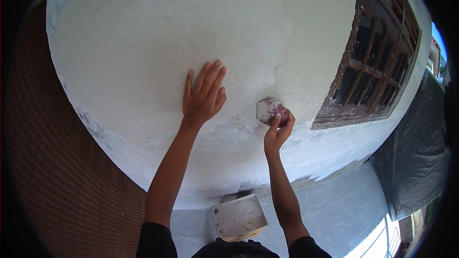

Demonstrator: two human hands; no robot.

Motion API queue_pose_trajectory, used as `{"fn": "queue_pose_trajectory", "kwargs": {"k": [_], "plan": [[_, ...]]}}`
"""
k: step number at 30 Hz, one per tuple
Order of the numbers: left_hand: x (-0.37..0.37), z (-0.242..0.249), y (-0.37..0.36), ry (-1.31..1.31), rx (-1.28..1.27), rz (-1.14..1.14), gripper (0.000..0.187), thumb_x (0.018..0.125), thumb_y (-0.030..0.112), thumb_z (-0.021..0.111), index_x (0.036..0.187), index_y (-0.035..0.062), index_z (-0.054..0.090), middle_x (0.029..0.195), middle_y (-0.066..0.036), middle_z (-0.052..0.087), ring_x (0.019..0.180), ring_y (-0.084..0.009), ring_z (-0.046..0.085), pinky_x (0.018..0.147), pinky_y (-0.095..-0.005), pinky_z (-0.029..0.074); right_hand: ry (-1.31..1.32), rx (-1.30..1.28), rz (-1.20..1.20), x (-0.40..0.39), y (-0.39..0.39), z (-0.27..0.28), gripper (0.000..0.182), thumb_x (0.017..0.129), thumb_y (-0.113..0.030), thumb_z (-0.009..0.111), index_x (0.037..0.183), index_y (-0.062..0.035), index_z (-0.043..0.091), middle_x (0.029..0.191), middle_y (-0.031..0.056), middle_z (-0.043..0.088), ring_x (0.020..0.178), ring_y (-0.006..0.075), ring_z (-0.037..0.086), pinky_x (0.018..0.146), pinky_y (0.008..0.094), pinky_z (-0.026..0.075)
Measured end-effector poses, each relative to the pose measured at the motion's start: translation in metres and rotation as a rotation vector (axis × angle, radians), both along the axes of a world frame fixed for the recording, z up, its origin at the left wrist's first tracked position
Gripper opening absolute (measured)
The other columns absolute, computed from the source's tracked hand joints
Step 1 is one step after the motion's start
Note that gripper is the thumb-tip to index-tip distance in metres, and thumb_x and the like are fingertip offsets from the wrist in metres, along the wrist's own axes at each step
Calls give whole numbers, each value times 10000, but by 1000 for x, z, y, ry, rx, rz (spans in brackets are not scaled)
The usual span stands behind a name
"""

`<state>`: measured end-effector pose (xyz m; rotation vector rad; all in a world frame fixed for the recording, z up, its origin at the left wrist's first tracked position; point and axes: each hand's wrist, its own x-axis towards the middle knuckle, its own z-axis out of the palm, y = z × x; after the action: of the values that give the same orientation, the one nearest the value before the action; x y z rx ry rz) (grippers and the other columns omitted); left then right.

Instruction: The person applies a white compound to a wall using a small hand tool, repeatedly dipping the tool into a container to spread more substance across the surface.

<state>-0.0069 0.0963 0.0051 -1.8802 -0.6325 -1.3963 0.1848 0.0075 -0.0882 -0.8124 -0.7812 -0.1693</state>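
My left hand [204, 91] lies flat against the pale plastered wall [143, 57], fingers pointing up and slightly spread, with nothing in it. To its right and a little lower, my right hand [277, 133] grips a flat, roughly six-sided maroon pad [270, 111] smeared with white, thumb on its near face. The pad is up against the wall; its exact kind is not clear, and its far face is hidden. Around it the wall surface is patchy, with a rough whitish band just below both hands.
A paint tray [240, 216] coated in whitish residue rests below, between my arms, on a grey sheet [330, 200]. At the right is a brown wooden window [373, 67]. Woven matting [71, 162] lines the left, and a dark plastic sheet [416, 148] hangs at far right.
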Motion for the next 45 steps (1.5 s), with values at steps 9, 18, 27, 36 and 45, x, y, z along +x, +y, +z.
{"fn": "queue_pose_trajectory", "kwargs": {"k": [9,18,27,36,45], "plan": [[0,0,0,0,0,-5,487,877,208,548,1359,151,500,1461,-15,454,1360,-193,401,1143,-485,231,-284,-188,-139,3,-3,-18,264,927,-54,582,1168,6,494,1037,126,543,902,182,507,811,310,416],[-1,1,-1,3,-1,3,489,883,212,538,1367,151,498,1461,-16,454,1358,-198,406,1144,-484,228,-396,-282,-205,-1,-7,-34,280,944,-71,577,1189,2,464,1058,134,533,899,188,541,770,300,461],[-2,1,-1,3,-1,-3,476,884,204,539,1355,143,510,1456,-19,461,1355,-203,413,1140,-489,234,-355,-198,-159,-6,-4,-41,265,955,-94,573,1175,19,479,1063,114,547,943,155,542,822,271,450],[0,1,-1,1,-2,-3,485,877,201,548,1357,141,507,1455,-24,462,1359,-205,407,1141,-491,233,-422,-182,-101,-5,-8,-35,272,935,-100,596,1167,11,507,1036,148,564,941,197,570,802,308,462],[1,1,-2,-4,-10,-2,475,885,193,541,1356,144,504,1463,-21,452,1364,-207,402,1143,-497,225,121,47,26,13,-17,5,285,971,-130,563,1210,-6,470,1074,111,565,968,169,554,822,300,473]]}}
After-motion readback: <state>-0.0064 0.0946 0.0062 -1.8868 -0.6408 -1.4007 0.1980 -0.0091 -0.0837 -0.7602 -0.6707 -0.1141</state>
